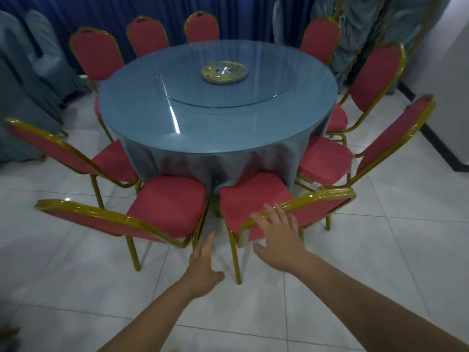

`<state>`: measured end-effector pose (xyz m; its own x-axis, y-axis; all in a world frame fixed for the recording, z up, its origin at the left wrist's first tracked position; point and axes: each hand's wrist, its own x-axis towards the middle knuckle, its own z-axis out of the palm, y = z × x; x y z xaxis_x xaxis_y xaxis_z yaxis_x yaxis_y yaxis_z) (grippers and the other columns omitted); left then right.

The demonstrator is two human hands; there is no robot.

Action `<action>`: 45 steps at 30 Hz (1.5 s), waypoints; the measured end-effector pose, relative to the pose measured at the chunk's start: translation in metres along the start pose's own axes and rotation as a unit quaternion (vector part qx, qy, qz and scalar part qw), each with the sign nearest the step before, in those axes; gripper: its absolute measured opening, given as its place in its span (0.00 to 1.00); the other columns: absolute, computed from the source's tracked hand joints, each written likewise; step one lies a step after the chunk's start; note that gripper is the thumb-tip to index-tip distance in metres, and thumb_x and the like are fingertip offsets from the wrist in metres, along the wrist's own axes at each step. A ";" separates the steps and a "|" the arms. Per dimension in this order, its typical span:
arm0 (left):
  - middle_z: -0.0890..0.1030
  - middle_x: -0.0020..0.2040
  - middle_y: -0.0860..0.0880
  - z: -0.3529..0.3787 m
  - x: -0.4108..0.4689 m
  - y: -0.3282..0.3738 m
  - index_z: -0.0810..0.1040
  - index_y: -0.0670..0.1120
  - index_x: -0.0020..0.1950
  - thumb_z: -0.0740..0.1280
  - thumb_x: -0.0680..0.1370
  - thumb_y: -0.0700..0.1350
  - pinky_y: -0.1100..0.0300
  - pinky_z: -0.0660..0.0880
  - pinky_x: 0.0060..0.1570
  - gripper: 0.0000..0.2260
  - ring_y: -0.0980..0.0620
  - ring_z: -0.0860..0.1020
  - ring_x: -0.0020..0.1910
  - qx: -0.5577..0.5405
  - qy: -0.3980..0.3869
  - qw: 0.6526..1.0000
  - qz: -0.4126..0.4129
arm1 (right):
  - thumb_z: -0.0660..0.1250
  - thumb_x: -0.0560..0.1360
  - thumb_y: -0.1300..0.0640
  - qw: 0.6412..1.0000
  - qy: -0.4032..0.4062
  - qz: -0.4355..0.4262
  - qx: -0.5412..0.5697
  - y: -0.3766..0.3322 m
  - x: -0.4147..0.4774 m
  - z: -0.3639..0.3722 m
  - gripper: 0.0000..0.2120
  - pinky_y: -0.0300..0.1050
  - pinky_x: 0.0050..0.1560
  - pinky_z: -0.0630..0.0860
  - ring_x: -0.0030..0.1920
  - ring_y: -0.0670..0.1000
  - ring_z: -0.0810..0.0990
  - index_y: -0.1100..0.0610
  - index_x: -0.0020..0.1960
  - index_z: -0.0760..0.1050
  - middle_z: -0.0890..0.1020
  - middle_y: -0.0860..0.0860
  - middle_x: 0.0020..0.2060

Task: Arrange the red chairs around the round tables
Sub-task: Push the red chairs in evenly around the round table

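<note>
A round table [142, 102] with a blue-grey cloth and a glass turntable fills the middle. Several red chairs with gold frames ring it. The nearest red chair [253, 196] stands right in front of me, its seat pushed under the cloth. My right hand [279, 237] has its fingers spread, the fingertips lying on the gold top rail of that chair's back. My left hand [203, 270] hangs flat and empty between this chair and the chair to its left [167, 199], touching nothing.
Chairs in grey-blue covers [38, 62] are stacked at the far left and far right. A blue curtain [152, 8] hangs behind the table. A white wall with a dark skirting [441, 146] runs along the right. The floor is white tile.
</note>
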<state>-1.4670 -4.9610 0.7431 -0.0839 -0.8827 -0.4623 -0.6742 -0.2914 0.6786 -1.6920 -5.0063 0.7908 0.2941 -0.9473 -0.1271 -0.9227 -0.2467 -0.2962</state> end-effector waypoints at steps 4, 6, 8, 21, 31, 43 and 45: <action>0.52 0.79 0.47 -0.067 -0.034 -0.068 0.40 0.59 0.79 0.73 0.74 0.44 0.50 0.56 0.74 0.48 0.47 0.54 0.77 -0.012 0.044 0.998 -0.039 | 0.62 0.76 0.44 0.997 -0.038 -0.023 0.070 -0.098 0.017 0.028 0.34 0.59 0.77 0.45 0.79 0.54 0.44 0.41 0.78 0.53 0.51 0.50 0.80; 0.53 0.79 0.46 -0.109 -0.044 -0.097 0.42 0.57 0.80 0.73 0.74 0.43 0.51 0.57 0.74 0.47 0.48 0.55 0.76 -0.021 0.072 0.997 -0.031 | 0.62 0.76 0.44 0.994 -0.047 -0.040 0.090 -0.147 0.032 0.040 0.33 0.56 0.77 0.47 0.79 0.53 0.46 0.41 0.77 0.54 0.52 0.49 0.79; 0.54 0.79 0.47 -0.152 -0.053 -0.126 0.45 0.56 0.80 0.73 0.74 0.42 0.52 0.57 0.74 0.45 0.49 0.56 0.76 -0.042 0.109 0.993 -0.015 | 0.62 0.75 0.45 0.992 -0.050 -0.054 0.104 -0.196 0.048 0.050 0.32 0.55 0.76 0.49 0.78 0.53 0.50 0.42 0.77 0.56 0.55 0.49 0.78; 0.58 0.77 0.49 -0.375 -0.097 -0.289 0.52 0.60 0.79 0.71 0.76 0.46 0.53 0.64 0.70 0.39 0.48 0.61 0.75 -0.159 0.226 0.960 -0.039 | 0.68 0.75 0.51 0.974 -0.028 -0.133 0.183 -0.473 0.162 0.077 0.27 0.54 0.73 0.61 0.71 0.52 0.65 0.47 0.73 0.68 0.69 0.48 0.69; 0.59 0.76 0.52 -0.546 0.000 -0.391 0.54 0.64 0.77 0.71 0.76 0.49 0.50 0.69 0.67 0.36 0.50 0.64 0.72 -0.152 0.230 0.960 -0.055 | 0.71 0.74 0.57 0.941 -0.001 -0.045 0.335 -0.578 0.334 0.109 0.24 0.21 0.46 0.68 0.55 0.36 0.73 0.48 0.68 0.71 0.73 0.45 0.62; 0.65 0.75 0.49 -0.736 0.073 -0.508 0.60 0.65 0.74 0.70 0.78 0.46 0.50 0.71 0.62 0.31 0.48 0.68 0.70 -0.188 0.226 0.948 -0.123 | 0.73 0.71 0.47 0.977 -0.041 0.057 0.201 -0.693 0.609 0.114 0.41 0.60 0.68 0.68 0.70 0.59 0.68 0.45 0.78 0.57 0.68 0.54 0.71; 0.64 0.75 0.48 -0.773 0.097 -0.524 0.60 0.63 0.75 0.70 0.78 0.45 0.51 0.70 0.62 0.30 0.47 0.67 0.71 -0.176 0.217 0.953 -0.121 | 0.72 0.71 0.46 0.981 -0.066 0.083 0.160 -0.705 0.655 0.114 0.37 0.61 0.68 0.69 0.69 0.59 0.70 0.41 0.76 0.60 0.70 0.52 0.70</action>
<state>-0.5549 -5.1787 0.7837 0.4055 -0.8210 -0.4020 -0.3420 -0.5441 0.7662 -0.8205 -5.4295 0.8081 0.1952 -0.9292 -0.3138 -0.8416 0.0056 -0.5401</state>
